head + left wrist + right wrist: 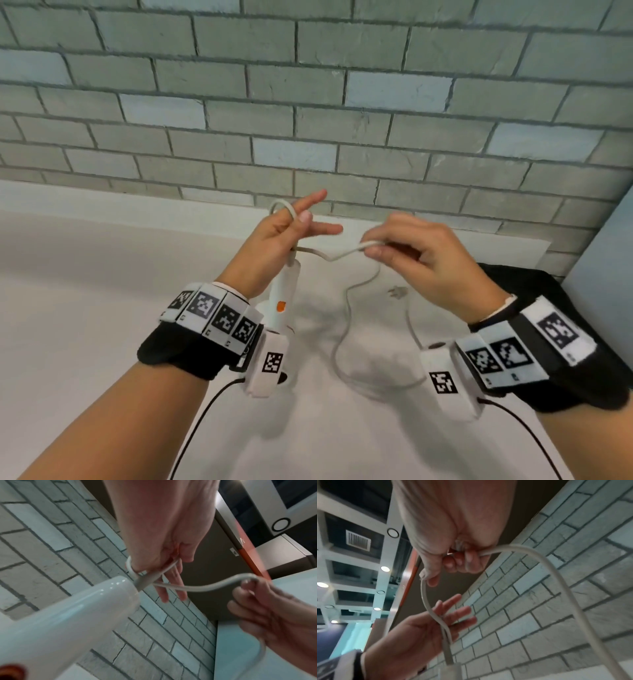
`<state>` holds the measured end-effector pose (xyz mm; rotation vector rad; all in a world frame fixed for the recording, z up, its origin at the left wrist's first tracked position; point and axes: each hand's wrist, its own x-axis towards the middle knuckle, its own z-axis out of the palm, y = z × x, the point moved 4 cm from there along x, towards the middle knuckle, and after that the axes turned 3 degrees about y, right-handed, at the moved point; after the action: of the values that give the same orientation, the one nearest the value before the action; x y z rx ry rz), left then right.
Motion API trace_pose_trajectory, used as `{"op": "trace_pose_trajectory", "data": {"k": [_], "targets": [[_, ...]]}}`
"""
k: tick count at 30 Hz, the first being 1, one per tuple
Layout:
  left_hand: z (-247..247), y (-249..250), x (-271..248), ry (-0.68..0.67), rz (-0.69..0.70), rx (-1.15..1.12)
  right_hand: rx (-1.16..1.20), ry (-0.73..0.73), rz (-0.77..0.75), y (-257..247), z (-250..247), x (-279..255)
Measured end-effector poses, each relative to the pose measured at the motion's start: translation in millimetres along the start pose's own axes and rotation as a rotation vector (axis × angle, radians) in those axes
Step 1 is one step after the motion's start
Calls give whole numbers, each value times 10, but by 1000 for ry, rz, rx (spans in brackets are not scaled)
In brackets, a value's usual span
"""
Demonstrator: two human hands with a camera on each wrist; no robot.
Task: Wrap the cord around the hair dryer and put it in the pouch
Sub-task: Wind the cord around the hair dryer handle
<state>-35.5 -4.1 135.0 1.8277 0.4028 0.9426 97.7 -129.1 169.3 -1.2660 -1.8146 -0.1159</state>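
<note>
The white hair dryer [283,301] stands handle up under my left wrist, with an orange switch on the handle; its body is mostly hidden by the wrist. My left hand [306,215] pinches a loop of the white cord [337,256] with the thumb just above the handle's grey end, the other fingers stretched out. About a hand's width to the right, my right hand [371,245] pinches the same cord. From there the cord drops to the table, loops and ends at the plug [397,292]. The black pouch [537,284] lies under my right wrist. The left wrist view shows the handle [68,615] and the cord loop [129,566].
The white table [102,308] runs back to a grey brick wall [308,102]. A pale panel [609,246] closes off the right side. Thin black cables [202,414] trail from both wrist bands toward me.
</note>
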Motion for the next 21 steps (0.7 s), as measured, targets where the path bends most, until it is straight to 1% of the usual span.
{"op": "trace_pose_trajectory", "data": {"k": [3,6,8,12,14,16,19,21], "targets": [[109,81,-10,-116,-46,31,-13,130,-36,-125,-88,176],[149,104,-23,-216,-70,49,8,270,6,-99,-136,304],[183,89,-40,-268,-72,-20,15,311,62,-31,-124,365],[263,37,-93,-340,-116,-247,-94,324,194,231,-37,439],[283,37,-105,-348,-110,-315,-155,283,256,370,30,444],[294,41,-94,-327,-116,-389,-245,177,321,464,148,417],[301,29,-67,-272,-116,-499,-374,-85,438,541,402,338],[302,11,-58,-236,-124,-546,-378,-233,557,537,568,266]]}}
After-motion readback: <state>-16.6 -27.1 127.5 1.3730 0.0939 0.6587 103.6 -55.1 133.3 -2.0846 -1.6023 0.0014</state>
